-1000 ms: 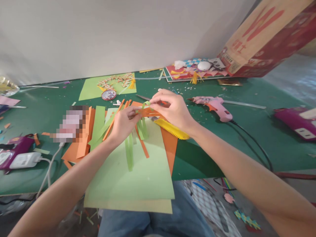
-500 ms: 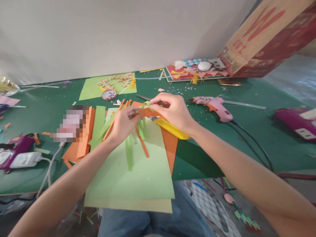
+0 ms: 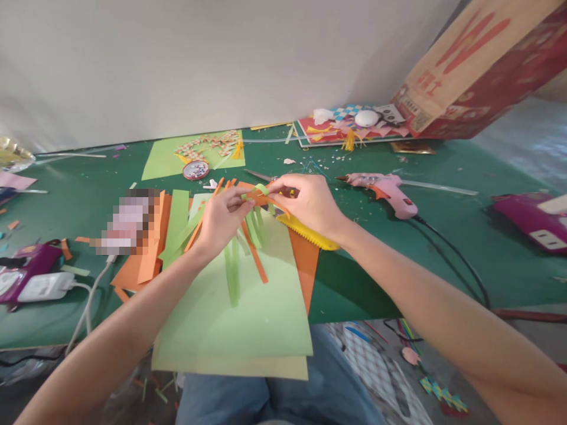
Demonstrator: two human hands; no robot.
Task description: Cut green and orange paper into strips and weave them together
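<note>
Between my fingertips is an orange paper strip with a green paper strip curled over it. My left hand pinches the orange strip's left part between thumb and fingers. At the right, my right hand is closed on the green strip at its curl; its lower fingers are partly hidden. Several loose green and orange strips hang or lie below, over a pale green sheet. A yellow-handled cutter lies under my right hand, and scissors show just behind it.
A pink glue gun with a black cord lies on the right. Left are a blurred phone, folded orange paper and a purple power strip. A woven paper piece and a small round tin stand behind.
My right hand has lowered slightly, and the green loop between my hands has become smaller and flatter over the orange strip. My left hand is nearly still.
</note>
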